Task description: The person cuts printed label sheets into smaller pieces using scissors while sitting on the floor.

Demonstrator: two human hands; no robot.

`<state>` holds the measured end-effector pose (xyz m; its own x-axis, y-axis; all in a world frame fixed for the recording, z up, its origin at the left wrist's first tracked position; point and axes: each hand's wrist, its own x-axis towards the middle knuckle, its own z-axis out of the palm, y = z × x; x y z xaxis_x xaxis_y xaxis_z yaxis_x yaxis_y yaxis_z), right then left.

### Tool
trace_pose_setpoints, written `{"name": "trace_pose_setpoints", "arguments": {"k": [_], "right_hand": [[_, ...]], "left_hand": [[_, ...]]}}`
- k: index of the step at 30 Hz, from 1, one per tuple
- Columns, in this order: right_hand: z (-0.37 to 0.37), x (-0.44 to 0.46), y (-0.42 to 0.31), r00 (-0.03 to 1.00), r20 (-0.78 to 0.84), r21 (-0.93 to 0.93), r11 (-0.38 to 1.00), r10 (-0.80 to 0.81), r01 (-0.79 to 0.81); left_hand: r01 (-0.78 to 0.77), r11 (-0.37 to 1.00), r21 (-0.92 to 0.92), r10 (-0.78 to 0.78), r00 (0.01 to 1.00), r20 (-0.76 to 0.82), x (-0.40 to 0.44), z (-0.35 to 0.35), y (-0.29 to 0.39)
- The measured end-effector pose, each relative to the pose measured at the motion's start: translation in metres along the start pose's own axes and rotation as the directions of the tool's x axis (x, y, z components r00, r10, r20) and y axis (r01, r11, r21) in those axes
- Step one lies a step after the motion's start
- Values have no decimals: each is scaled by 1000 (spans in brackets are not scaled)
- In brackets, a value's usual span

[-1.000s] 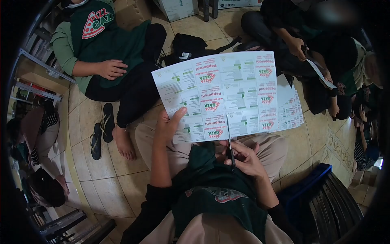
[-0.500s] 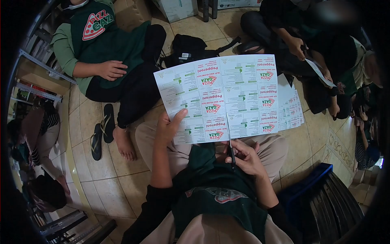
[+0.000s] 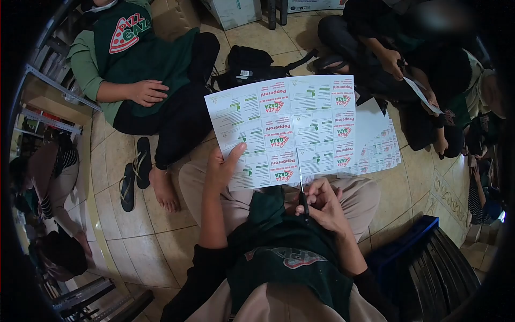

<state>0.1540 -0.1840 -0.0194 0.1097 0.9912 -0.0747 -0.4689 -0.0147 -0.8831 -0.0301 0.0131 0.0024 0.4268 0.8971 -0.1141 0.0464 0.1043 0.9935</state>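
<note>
A large sheet of printed pizza labels is held over my lap, its print upside down to me. My left hand pinches the sheet near its lower left edge, thumb on top. In my right hand is a pair of scissors with black handles. Their blades point away from me and sit in a cut that runs up from the sheet's near edge, between two columns of labels. How far the blades are apart is hard to see.
More printed sheets lie on the tiled floor to the right. A black bag is ahead, flip-flops at left, and a blue-edged crate at lower right. One person sits at front left; another at front right holds a paper strip.
The sheet's right half has shifted left and slightly down, uncovering more of the sheets on the floor. My left hand has barely moved.
</note>
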Motion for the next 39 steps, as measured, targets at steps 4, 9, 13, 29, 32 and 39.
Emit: {"name": "trace_pose_setpoints", "arguments": {"k": [4, 9, 13, 29, 32, 39], "right_hand": [[1, 2, -10, 996, 47, 12, 997, 73, -74], [3, 6, -24, 992, 48, 73, 990, 119, -122], [4, 9, -26, 989, 102, 110, 987, 107, -118], [-4, 10, -25, 981, 44, -146, 972, 192, -183], [-9, 8, -19, 975, 2, -225, 950, 220, -214], [-3, 8, -17, 987, -9, -160, 974, 161, -160]], "left_hand": [[-44, 999, -27, 44, 999, 24, 1, -2, -3], [-28, 996, -83, 32, 998, 46, 0, -2, 1], [9, 994, -105, -4, 999, 53, 0, -4, -4], [30, 996, -82, -16, 986, 167, -4, 0, -6], [32, 997, -66, -21, 986, 163, -5, 1, -4], [18, 999, -48, -11, 990, 142, -6, 2, -5]]}}
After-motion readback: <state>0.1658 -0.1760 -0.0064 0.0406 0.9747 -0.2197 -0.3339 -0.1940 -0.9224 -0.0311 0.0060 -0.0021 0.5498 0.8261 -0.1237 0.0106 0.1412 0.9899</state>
